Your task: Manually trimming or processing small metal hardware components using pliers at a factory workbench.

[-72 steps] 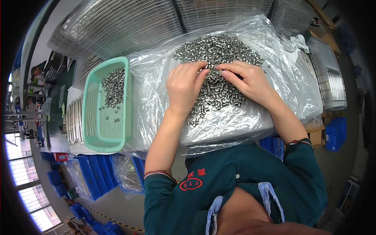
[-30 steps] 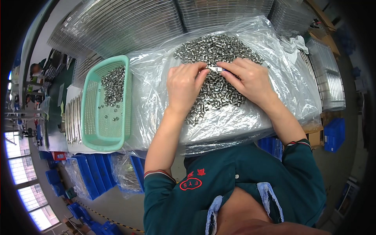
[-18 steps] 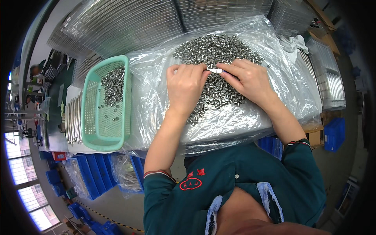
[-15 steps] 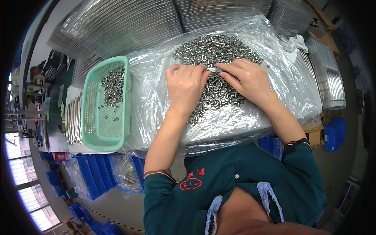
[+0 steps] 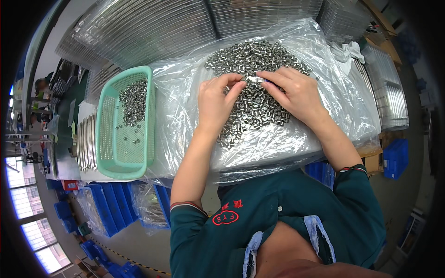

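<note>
Over a heap of short shiny metal sleeves (image 5: 257,109), both hands meet with their fingertips close together. The thumb and forefinger of my left hand (image 5: 217,99) pinch what looks like one small metal sleeve, mostly covered by the fingertips. My right hand (image 5: 297,95) grips a slim white-and-blue tool (image 5: 256,79) whose pale end points toward the left fingertips; its exact kind is too small to make out. Left of the heap stands a mint-green plastic basket (image 5: 125,171), with a smaller batch of metal pieces (image 5: 133,103) gathered mostly toward its far end.
Clear plastic sheeting (image 5: 178,116) covers the worktop beneath the heap. Stacked transparent trays (image 5: 153,32) line the back, and more trays (image 5: 387,88) stand at the right beside a white cloth (image 5: 345,52). Blue bins (image 5: 111,208) sit below the table's front edge.
My left thumb has dropped away from the forefinger's side, opening a gap in the hand while the tips stay pinched. The tool's white end shows slightly tilted now. My right hand has barely moved.
</note>
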Demonstrator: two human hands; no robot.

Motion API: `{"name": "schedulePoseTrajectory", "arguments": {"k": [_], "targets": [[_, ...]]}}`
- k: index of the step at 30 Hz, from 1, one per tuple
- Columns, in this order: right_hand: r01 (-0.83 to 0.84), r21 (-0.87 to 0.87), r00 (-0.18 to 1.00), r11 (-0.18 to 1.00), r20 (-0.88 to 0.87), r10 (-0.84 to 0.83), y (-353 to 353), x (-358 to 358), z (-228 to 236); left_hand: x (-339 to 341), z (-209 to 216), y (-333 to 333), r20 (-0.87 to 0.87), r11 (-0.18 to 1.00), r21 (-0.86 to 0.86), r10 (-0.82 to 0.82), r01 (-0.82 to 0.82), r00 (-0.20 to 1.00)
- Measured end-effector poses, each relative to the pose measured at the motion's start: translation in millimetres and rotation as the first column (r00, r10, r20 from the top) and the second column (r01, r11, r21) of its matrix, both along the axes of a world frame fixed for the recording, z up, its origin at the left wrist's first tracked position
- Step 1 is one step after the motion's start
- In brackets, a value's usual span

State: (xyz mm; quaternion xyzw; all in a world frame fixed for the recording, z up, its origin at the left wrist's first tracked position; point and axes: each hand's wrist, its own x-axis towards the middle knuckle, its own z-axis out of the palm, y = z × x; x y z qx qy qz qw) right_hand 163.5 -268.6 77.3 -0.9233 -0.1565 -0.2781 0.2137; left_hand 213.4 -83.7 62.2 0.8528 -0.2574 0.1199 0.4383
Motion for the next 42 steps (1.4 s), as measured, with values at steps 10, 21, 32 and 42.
{"name": "schedulePoseTrajectory", "arguments": {"k": [10,21,32,42], "targets": [[-0.031,0.05,0.999,0.998,-0.017,0.032,0.8,-0.5,0.8,-0.8,0.2,-1.0,-0.018,0.999,-0.051,-0.01,0.009,1.0],[0.0,0.675,0.945,0.738,-0.241,0.221,1.0,-0.3,-7.8,-0.2,-2.3,-3.8,-0.096,0.96,-0.258,-0.14,0.111,0.985],[0.49,0.869,0.477,0.061,-0.327,0.816,2.5,5.9,-12.8,-7.3,-3.5,-13.6,0.168,0.962,-0.146,-0.206,0.231,0.964],[0.463,0.883,0.502,0.074,-0.33,0.799,2.4,6.2,-11.1,-8.6,-0.8,-12.9,0.032,0.936,-0.257,-0.239,0.239,0.971]]}}
